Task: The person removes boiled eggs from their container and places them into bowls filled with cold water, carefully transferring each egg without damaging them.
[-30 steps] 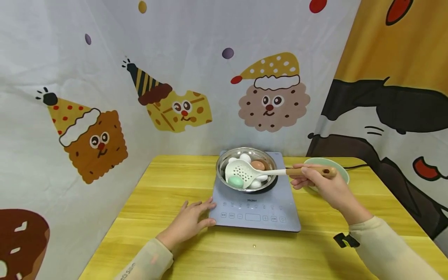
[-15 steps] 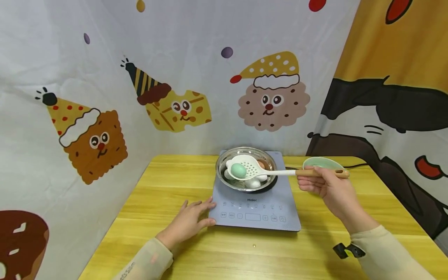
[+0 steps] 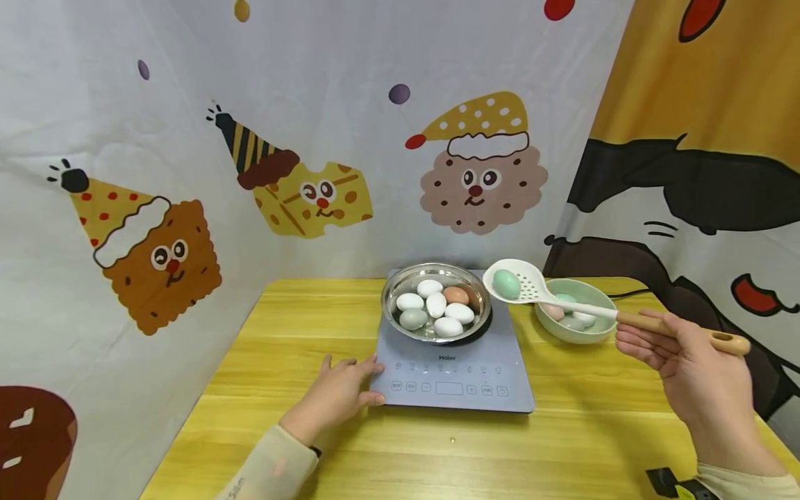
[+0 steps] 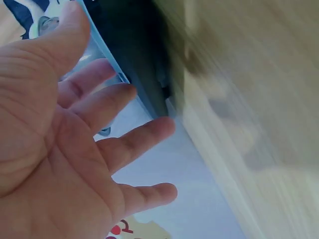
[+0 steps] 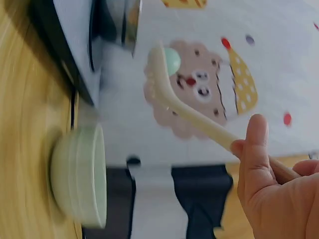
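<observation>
My right hand [image 3: 703, 378] grips the wooden handle of a white slotted spoon [image 3: 530, 283], held up between the steel bowl and the green bowl. In the spoon's head lies a pale green egg [image 3: 507, 284], seen too in the right wrist view. The steel bowl [image 3: 390, 312] stands on the induction cooktop [image 3: 419, 396] and holds several white eggs, a brown egg [image 3: 456, 296] and a greyish-green one [image 3: 413, 319]. Under the spoon's handle stands the light green bowl [image 3: 575, 335] with several eggs inside. My left hand [image 3: 337, 394] rests with extended fingers at the cooktop's left front edge.
A yellow wood-grain table [image 3: 294, 305] bears everything. Behind it hangs a white curtain [image 3: 337, 250] printed with cartoon snacks. A black cable [image 3: 628, 294] runs behind the green bowl at the back right.
The slotted spoon first lifted the green egg within the steel bowl, then moved right and out of it with my right hand. My left hand has stayed at the cooktop's edge.
</observation>
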Tool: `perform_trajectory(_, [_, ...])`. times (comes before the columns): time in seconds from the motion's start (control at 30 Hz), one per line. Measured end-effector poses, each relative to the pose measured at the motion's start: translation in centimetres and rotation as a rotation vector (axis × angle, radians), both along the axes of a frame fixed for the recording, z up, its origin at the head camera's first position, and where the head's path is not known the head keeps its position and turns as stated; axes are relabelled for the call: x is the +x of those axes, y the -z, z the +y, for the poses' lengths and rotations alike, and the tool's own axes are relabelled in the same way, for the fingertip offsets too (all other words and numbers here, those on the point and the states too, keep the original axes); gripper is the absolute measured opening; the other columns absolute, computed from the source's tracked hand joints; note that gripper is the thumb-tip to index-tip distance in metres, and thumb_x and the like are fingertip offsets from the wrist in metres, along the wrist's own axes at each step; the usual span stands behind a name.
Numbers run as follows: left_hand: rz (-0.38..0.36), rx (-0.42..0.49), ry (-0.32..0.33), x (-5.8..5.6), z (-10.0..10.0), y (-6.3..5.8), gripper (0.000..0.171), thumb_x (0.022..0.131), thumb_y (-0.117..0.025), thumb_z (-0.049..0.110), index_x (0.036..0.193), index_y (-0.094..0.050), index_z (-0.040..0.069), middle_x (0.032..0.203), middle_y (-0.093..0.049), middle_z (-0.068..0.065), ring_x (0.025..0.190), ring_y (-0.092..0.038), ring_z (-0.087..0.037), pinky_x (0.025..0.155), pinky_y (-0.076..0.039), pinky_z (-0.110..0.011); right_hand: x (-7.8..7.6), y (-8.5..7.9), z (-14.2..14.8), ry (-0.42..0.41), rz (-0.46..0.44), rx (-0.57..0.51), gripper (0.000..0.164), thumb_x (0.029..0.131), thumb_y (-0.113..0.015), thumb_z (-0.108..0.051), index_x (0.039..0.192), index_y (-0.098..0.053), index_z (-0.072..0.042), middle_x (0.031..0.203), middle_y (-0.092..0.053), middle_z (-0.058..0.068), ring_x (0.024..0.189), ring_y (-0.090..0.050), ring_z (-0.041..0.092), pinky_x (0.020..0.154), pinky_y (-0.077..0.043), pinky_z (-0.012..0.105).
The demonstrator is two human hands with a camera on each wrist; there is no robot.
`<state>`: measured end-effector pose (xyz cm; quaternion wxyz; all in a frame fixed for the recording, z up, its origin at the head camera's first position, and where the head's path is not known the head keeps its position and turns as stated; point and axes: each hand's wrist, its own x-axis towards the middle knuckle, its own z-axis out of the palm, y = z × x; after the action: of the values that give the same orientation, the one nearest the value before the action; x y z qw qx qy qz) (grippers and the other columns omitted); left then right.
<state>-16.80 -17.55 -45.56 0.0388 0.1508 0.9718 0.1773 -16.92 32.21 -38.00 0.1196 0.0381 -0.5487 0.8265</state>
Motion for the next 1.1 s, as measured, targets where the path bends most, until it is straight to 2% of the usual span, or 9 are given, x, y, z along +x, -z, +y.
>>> perform_trajectory(0.07, [0.0, -0.009, -0.004, 0.0, 0.1, 0.0, 0.062, 0.089, -0.081, 0.046, 0.143, -0.067, 0.017, 0.158, -0.059, -0.009, 0.138, -0.06, -0.048, 0.122, -0.02, -0.083, 0.7, 0.3, 1.2, 0.094, -0.031, -0.006, 0.028, 0.113, -0.055, -0.021, 0.116, -0.077, -0.004, 0.104, -0.084, 0.01, 0.086, -0.083, 0.023, 0.069, -0.067, 0.037])
perform_trajectory(0.23, [0.001, -0.01, -0.01, 0.0, 0.0, 0.3, 0.062, 0.09, -0.081, 0.045, 0.143, -0.067, 0.017, 0.159, -0.059, -0.008, 0.137, -0.061, -0.048, 0.122, -0.022, -0.083, 1.8, 1.4, 3.6, 0.216, -0.082, 0.006, 0.028, 0.116, -0.047, -0.027, 0.112, -0.072, -0.016, 0.092, -0.084, -0.002, 0.074, -0.082, 0.014, 0.061, -0.066, 0.029])
perform_trajectory(0.33, [0.005, -0.005, -0.016, 0.0, 0.0, 0.4, 0.062, 0.089, -0.082, 0.044, 0.144, -0.067, 0.017, 0.159, -0.059, -0.007, 0.136, -0.062, -0.047, 0.122, -0.023, -0.083, 1.8, 1.8, 4.2, 0.305, -0.135, 0.043, 0.024, 0.117, -0.044, -0.03, 0.116, -0.065, -0.019, 0.088, -0.082, -0.009, 0.068, -0.08, 0.009, 0.057, -0.064, 0.025])
perform_trajectory(0.47, [0.004, 0.009, -0.023, 0.1, 0.0, 0.5, 0.063, 0.089, -0.082, 0.043, 0.144, -0.067, 0.017, 0.159, -0.058, -0.006, 0.136, -0.062, -0.047, 0.122, -0.023, -0.083, 1.6, 1.9, 4.0, 0.448, -0.235, 0.038, 0.016, 0.115, -0.051, -0.029, 0.119, -0.062, -0.019, 0.084, -0.08, -0.013, 0.062, -0.078, 0.008, 0.054, -0.063, 0.024])
perform_trajectory(0.6, [0.003, 0.029, -0.029, 0.2, 0.1, 0.5, 0.063, 0.089, -0.082, 0.043, 0.145, -0.066, 0.017, 0.159, -0.058, -0.006, 0.136, -0.063, -0.046, 0.122, -0.023, -0.083, 0.9, 1.8, 3.1, 0.558, -0.294, 0.037, 0.012, 0.11, -0.062, -0.025, 0.11, -0.071, -0.017, 0.083, -0.081, -0.01, 0.061, -0.078, 0.01, 0.054, -0.062, 0.025])
perform_trajectory(0.7, [-0.004, 0.049, -0.035, 0.4, 0.0, 0.6, 0.065, 0.09, -0.081, 0.042, 0.147, -0.064, 0.016, 0.159, -0.059, -0.005, 0.136, -0.063, -0.046, 0.122, -0.023, -0.083, 0.3, 1.6, 2.4, 0.576, -0.312, 0.046, 0.012, 0.106, -0.069, -0.023, 0.101, -0.077, -0.016, 0.083, -0.082, -0.007, 0.063, -0.079, 0.012, 0.054, -0.062, 0.028])
perform_trajectory(0.83, [-0.013, 0.077, -0.036, 0.6, 0.0, 0.7, 0.066, 0.091, -0.081, 0.041, 0.148, -0.063, 0.015, 0.158, -0.06, -0.006, 0.136, -0.063, -0.045, 0.122, -0.023, -0.083, -0.4, 1.6, 1.4, 0.572, -0.33, 0.126, 0.015, 0.105, -0.07, -0.025, 0.099, -0.08, -0.017, 0.082, -0.082, -0.009, 0.063, -0.079, 0.01, 0.056, -0.062, 0.026])
perform_trajectory(1.0, [-0.015, 0.098, -0.039, 0.6, 0.0, 0.5, 0.064, 0.091, -0.081, 0.04, 0.147, -0.064, 0.015, 0.159, -0.058, -0.006, 0.137, -0.062, -0.045, 0.122, -0.022, -0.083, -1.1, 1.5, 0.1, 0.589, -0.334, 0.328, 0.031, 0.107, -0.065, -0.031, 0.122, -0.081, -0.009, 0.084, -0.079, -0.018, 0.065, -0.077, 0.001, 0.06, -0.061, 0.016])
perform_trajectory(1.1, [-0.019, 0.1, -0.042, 0.7, -0.1, 0.4, 0.064, 0.091, -0.081, 0.04, 0.148, -0.064, 0.015, 0.16, -0.057, -0.006, 0.138, -0.062, -0.045, 0.122, -0.022, -0.083, -1.1, 1.5, -0.6, 0.582, -0.3, 0.367, 0.04, 0.107, -0.064, -0.03, 0.136, -0.072, -0.003, 0.087, -0.078, -0.02, 0.066, -0.076, -0.001, 0.062, -0.06, 0.013])
